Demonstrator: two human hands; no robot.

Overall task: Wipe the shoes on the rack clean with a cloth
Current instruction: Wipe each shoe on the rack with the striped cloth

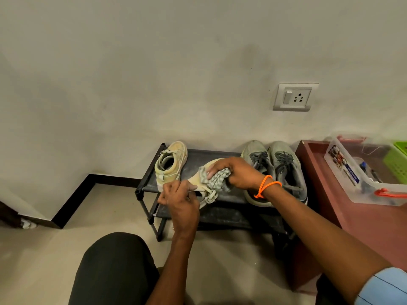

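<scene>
We're mid-wipe: left hand [179,200] fingers curled round the cream shoe [203,181], right hand [233,172] bunching the cloth [217,178] on it; next, probably turn it.

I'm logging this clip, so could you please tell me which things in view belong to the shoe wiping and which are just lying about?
Job: cloth, beige shoe in hand, its mate, grey pair, rack.
Lying about: plastic box, green basket, wall socket.
</scene>
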